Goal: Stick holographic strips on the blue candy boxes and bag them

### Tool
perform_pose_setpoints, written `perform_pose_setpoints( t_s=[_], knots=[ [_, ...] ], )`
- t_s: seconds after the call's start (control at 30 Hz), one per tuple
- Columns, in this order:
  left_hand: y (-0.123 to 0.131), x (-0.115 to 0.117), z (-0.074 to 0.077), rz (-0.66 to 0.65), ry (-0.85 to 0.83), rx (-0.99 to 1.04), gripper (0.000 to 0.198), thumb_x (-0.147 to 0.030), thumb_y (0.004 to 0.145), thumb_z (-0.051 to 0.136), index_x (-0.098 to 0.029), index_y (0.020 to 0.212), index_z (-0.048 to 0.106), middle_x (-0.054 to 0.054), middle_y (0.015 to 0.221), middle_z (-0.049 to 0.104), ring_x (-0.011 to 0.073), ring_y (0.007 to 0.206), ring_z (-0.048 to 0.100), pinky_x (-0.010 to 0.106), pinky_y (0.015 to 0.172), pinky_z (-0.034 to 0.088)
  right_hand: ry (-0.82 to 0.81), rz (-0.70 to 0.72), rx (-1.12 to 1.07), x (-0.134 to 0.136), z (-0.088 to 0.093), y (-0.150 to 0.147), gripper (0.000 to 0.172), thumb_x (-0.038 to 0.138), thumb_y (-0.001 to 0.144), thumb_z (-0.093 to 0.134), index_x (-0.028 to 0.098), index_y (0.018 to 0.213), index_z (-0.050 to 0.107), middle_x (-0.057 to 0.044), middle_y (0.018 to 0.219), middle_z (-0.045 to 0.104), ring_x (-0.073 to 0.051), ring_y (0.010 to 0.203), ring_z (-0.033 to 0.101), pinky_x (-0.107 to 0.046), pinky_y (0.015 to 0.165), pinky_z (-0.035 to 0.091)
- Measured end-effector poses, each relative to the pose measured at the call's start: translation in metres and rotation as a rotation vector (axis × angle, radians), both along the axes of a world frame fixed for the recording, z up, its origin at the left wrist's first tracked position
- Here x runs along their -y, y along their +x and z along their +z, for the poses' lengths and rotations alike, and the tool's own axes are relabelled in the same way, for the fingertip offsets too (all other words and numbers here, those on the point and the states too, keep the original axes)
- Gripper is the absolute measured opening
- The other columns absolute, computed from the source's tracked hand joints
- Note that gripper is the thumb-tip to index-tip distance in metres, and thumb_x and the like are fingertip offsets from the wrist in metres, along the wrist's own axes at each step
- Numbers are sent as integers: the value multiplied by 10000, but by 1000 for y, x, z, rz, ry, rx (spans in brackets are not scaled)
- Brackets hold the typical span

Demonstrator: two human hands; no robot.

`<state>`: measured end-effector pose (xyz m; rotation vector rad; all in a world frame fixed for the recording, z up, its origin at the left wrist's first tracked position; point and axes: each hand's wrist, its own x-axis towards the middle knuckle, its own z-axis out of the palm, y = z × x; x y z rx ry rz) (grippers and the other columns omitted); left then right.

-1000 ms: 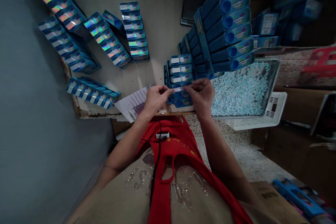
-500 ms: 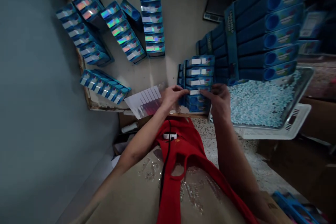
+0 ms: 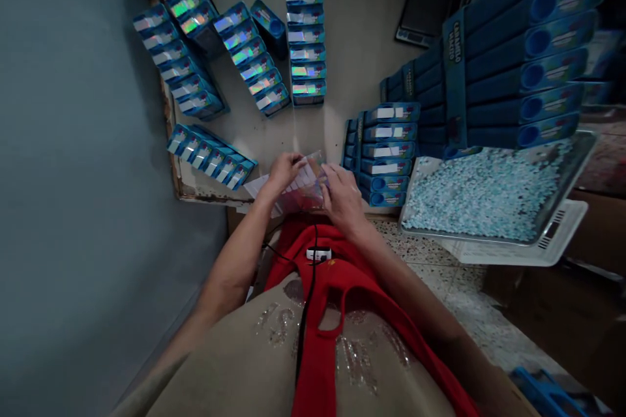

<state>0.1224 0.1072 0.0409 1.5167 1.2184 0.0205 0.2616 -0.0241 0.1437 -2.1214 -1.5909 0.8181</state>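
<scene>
A sheet of white labels (image 3: 306,177) with a see-through part lies at the table's front edge, between my two hands. My left hand (image 3: 282,176) pinches its upper left side with curled fingers. At its right edge, the thumb and fingers of my right hand (image 3: 343,197) are closed on the sheet. Whether a loose label is between those fingertips cannot be made out. Just right of my right hand stands a stack of blue boxes (image 3: 388,166). White labels cover the ends of its upper boxes, while the lowest two show round blue windows.
Several rows of labelled blue boxes (image 3: 307,52) stand at the back and left. A larger stack of blue boxes (image 3: 493,71) rises at right, beside a metal tray (image 3: 538,241) of pale blue pieces. A scale (image 3: 423,13) sits behind. A wall (image 3: 73,176) borders the left.
Both hands have left the box stack and moved left to the label sheet. A white label now sits on the fourth box from the top, where my fingers were. The view has shifted slightly.
</scene>
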Motion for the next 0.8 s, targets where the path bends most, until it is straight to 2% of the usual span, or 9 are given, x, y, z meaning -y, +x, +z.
perform_pose_setpoints(
  t_s=[0.07, 0.13, 0.27, 0.4, 0.47, 0.53, 0.6, 0.7, 0.8],
  knots=[
    [-1, 3, 8, -10, 7, 25, 171, -300, 859, 690, -177, 786, 784, 37, 733, 719, 174, 693, 556, 265, 683, 392, -73, 41, 62, -12, -26, -9, 555, 125, 989, 418, 134, 1532, 533, -186, 1588, 519, -321, 1379, 519, -512, 1176, 441],
    [-3, 5, 16, -10, -1, 51, 179, -339, 839, 723, -186, 778, 794, 52, 767, 750, 183, 721, 581, 267, 695, 412, -116, 100, 107, -21, -44, -14, 561, 124, 1004, 407, 119, 1554, 519, -193, 1621, 487, -338, 1381, 511, -526, 1168, 441],
    [-11, 5, 20, 63, -72, 112, 237, -419, 790, 783, -192, 723, 791, 45, 750, 747, 171, 688, 593, 266, 689, 433, -118, 194, 176, -25, -59, -18, 519, 180, 1063, 364, 119, 1549, 539, -180, 1609, 515, -351, 1362, 509, -521, 1137, 454],
    [-19, 6, 14, 171, -206, 184, 265, -437, 744, 779, -194, 640, 753, 7, 631, 677, 145, 610, 544, 249, 616, 413, -91, 268, 201, -9, -57, -21, 511, 185, 1070, 384, 113, 1553, 532, -179, 1609, 517, -335, 1394, 475, -496, 1162, 409],
    [-21, 6, 11, 191, -212, 137, 229, -408, 724, 770, -194, 645, 757, 2, 608, 665, 143, 595, 525, 244, 581, 385, -109, 289, 202, 2, -51, -20, 464, 201, 1067, 423, 139, 1492, 600, -174, 1506, 612, -319, 1357, 497, -475, 1152, 399],
    [-21, 4, 10, 147, -158, 62, 173, -363, 725, 762, -197, 675, 776, 13, 635, 692, 155, 619, 543, 249, 579, 373, -142, 264, 218, 12, -41, -19, 396, 236, 1066, 454, 183, 1383, 685, -158, 1326, 706, -313, 1288, 532, -463, 1110, 414],
    [-20, 3, 13, 75, -65, 5, 125, -317, 753, 756, -207, 717, 800, 31, 689, 730, 174, 656, 575, 263, 603, 381, -153, 204, 231, 17, -31, -17, 361, 261, 1057, 478, 212, 1329, 711, -146, 1196, 727, -310, 1214, 559, -457, 1058, 442],
    [-15, 7, 22, 16, 49, -30, 103, -276, 811, 747, -226, 780, 832, 60, 751, 762, 204, 694, 615, 292, 661, 412, -82, 116, 229, 13, -23, -13, 406, 270, 1047, 488, 205, 1409, 659, -154, 1319, 683, -307, 1233, 553, -451, 1068, 454],
    [-10, 14, 30, 16, 90, -22, 103, -245, 835, 745, -242, 831, 848, 90, 840, 789, 248, 778, 670, 325, 744, 453, -31, 107, 240, -3, -33, -9, 468, 241, 1057, 446, 195, 1500, 591, -147, 1521, 585, -316, 1357, 505, -467, 1138, 418]
  ],
)
